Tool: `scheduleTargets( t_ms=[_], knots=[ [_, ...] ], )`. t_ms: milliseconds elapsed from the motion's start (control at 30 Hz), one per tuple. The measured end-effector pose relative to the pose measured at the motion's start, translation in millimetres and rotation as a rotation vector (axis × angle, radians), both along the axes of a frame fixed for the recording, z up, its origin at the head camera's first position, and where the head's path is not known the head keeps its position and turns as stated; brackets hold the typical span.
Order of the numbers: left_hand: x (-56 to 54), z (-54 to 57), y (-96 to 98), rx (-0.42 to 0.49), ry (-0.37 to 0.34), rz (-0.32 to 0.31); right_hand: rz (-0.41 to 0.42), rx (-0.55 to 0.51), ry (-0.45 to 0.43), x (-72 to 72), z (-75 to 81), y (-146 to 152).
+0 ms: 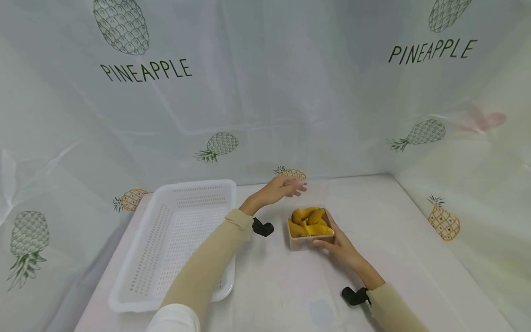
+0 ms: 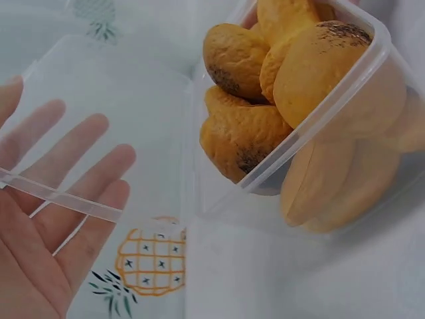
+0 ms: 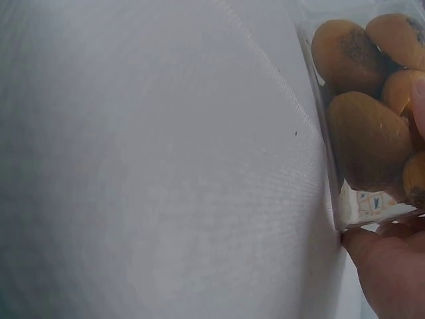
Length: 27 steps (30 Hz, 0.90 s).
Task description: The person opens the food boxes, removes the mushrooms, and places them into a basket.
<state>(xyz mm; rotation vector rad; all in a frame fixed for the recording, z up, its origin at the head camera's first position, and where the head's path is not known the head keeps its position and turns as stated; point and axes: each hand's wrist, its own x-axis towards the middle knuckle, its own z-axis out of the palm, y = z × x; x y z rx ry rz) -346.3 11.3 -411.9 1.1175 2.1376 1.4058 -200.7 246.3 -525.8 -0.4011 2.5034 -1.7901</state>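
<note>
A clear plastic box [image 1: 297, 243] stands on the white-covered table, filled with several yellow-orange, lumpy fruit-like pieces [image 1: 306, 229], some with dark brown patches. My right hand [image 1: 342, 246] grips the box at its right side, with the thumb along the near wall. The box's clear lid [image 2: 156, 109] stands raised at the far side, joined along one edge. Behind that lid, my left hand [image 1: 279, 190] has its fingers extended and spread; they show through the plastic in the left wrist view, and the lid's edge crosses in front of the palm.
A white perforated plastic basket [image 1: 133, 305] lies to the left, partly covered by my left forearm. Sheeting printed with pineapples [image 1: 265, 110] hangs behind the table and at both sides. Black wrist mounts [image 1: 263, 227] stick out at both wrists.
</note>
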Motion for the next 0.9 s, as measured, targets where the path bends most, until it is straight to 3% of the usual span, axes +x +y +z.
scheduleTargets(
  t_ms=[367, 667, 900],
  knots=[
    [-12.8, -16.9, 2.2, 0.196, -0.163, 0.196, 0.008, -0.015, 0.009, -2.9, 0.2, -1.1],
    [-15.9, -31.3, 17.5, 0.281, -0.200, 0.413, 0.000, -0.016, 0.005, -2.5, -0.8, 1.1],
    [-16.4, -40.2, 27.7, 0.345, -0.285, 0.562, 0.006, -0.015, 0.008, -3.3, -0.3, 1.4]
  ],
)
